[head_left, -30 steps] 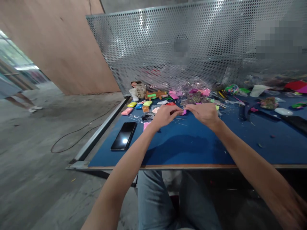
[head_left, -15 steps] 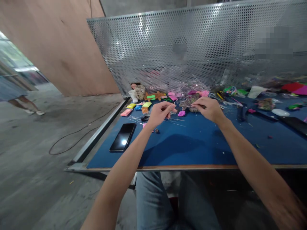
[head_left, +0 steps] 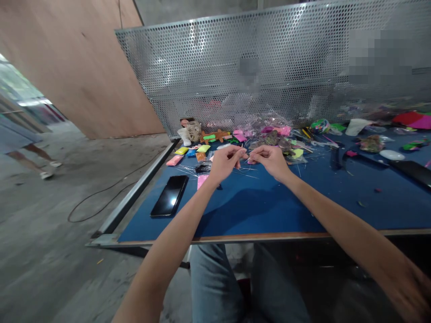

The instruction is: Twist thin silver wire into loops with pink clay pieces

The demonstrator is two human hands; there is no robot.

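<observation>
We note both bare hands above the blue table (head_left: 262,220), well back from its front edge (head_left: 242,239). The left hand (head_left: 226,163) keeps its fingertips in a narrow pinch on a thin wire (head_left: 241,145). The right hand (head_left: 271,160) has thumb and forefinger drawn close, just beside the left fingertips; we cannot tell whether it grips the wire too. A pink lump (head_left: 251,161) shows partly hidden by the right fingertips. Between the forearms we see a broad stretch of blue surface running to the front edge, so room lies toward the body. On the left, a phone (head_left: 169,196) lies near the metal rail (head_left: 132,197) along the side edge. Behind the hands, space is tight: crumpled plastic wrapping (head_left: 266,121) sits near the perforated panel (head_left: 215,58).
</observation>
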